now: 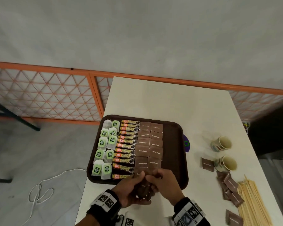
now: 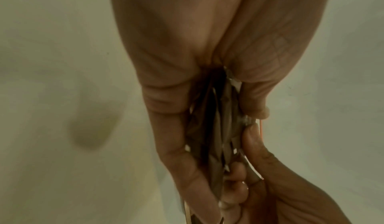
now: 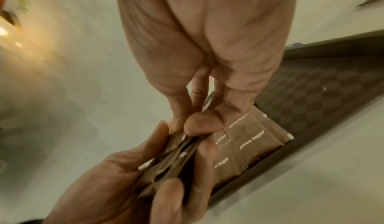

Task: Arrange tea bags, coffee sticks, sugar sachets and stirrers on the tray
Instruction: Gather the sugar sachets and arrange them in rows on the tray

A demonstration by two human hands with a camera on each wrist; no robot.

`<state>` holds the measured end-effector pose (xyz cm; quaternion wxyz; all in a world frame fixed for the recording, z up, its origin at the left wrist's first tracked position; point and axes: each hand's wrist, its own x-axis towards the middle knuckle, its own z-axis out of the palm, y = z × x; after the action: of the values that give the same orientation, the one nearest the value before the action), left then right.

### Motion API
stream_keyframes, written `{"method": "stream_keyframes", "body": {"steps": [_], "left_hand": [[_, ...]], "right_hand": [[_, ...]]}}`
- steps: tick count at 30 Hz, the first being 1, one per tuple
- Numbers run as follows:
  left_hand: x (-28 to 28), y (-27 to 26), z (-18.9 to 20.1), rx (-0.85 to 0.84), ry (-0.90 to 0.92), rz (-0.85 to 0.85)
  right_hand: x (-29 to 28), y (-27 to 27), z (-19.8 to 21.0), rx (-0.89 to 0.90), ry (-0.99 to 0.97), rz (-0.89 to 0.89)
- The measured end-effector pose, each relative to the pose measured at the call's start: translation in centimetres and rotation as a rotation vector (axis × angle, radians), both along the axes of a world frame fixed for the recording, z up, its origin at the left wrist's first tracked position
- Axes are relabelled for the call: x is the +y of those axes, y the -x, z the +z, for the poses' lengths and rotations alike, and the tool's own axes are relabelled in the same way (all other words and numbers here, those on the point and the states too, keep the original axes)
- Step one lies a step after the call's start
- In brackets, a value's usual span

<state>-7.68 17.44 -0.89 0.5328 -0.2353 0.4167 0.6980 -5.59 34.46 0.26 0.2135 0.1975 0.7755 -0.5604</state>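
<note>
A dark brown tray [image 1: 175, 144] holds tea bags [image 1: 104, 144] on its left, a column of coffee sticks [image 1: 127, 145] beside them, then two columns of brown sugar sachets [image 1: 149, 144]. Over the tray's near edge my left hand [image 1: 131, 188] grips a stack of sugar sachets [image 1: 143, 190]. My right hand [image 1: 162, 181] pinches the top of that stack. In the left wrist view the stack [image 2: 216, 129] sits edge-on between my left fingers. In the right wrist view my right hand [image 3: 193, 125] pinches a sachet at the stack [image 3: 172, 160], with the laid sachets [image 3: 249, 137] just beyond.
Right of the tray on the white table lie loose sugar sachets [image 1: 229, 186] and a bundle of wooden stirrers [image 1: 252, 203]. Two paper cups [image 1: 221, 143] [image 1: 226, 163] lie on their sides there. The tray's right strip is bare. A white cable [image 1: 39, 190] lies on the floor at left.
</note>
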Motion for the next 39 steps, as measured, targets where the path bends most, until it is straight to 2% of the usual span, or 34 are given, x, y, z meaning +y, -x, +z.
{"method": "stream_keyframes", "body": {"steps": [3,6,9,12,17,22,25,27,29,32,36,39], "left_hand": [[-1.5,0.3,-0.4,0.035,-0.001,0.013],[-3.3,0.8,-0.7,0.029,-0.003,0.065],[-5.0,1.4,-0.5,-0.009,0.003,0.17],[-6.7,2.2,-0.1,-0.028,-0.013,0.251],[-7.9,3.3,0.3,-0.016,-0.104,0.318],[-8.1,3.5,0.8,-0.002,-0.156,0.35],[-7.6,3.5,0.6,0.072,-0.131,0.329],[-6.9,3.5,0.7,0.12,-0.08,0.273],[-5.8,3.3,0.9,0.143,-0.034,0.222],[-4.4,2.6,0.8,0.173,0.045,0.129],[-3.0,1.1,0.4,0.186,0.133,0.009],[-2.8,0.5,-0.1,0.133,0.169,0.047]], "right_hand": [[-0.6,1.1,0.4,-0.016,0.056,-0.003],[-0.1,3.4,0.3,-0.029,-0.003,-0.003],[0.7,6.3,-0.8,-0.052,-0.169,0.131],[0.7,8.0,-2.2,-0.113,-0.189,0.219],[0.3,8.7,-3.5,-0.195,-0.238,0.128],[0.1,8.1,-2.4,-0.073,-0.467,0.032],[-0.9,7.1,0.1,0.021,-0.397,0.114],[-2.2,5.7,1.7,0.028,-0.259,0.239],[-3.3,4.3,2.4,0.067,-0.135,0.253],[-3.5,2.5,1.2,0.131,-0.076,0.105],[-1.8,0.8,-1.5,0.055,-0.083,-0.084],[0.4,1.0,-2.4,-0.02,-0.031,-0.19]]}}
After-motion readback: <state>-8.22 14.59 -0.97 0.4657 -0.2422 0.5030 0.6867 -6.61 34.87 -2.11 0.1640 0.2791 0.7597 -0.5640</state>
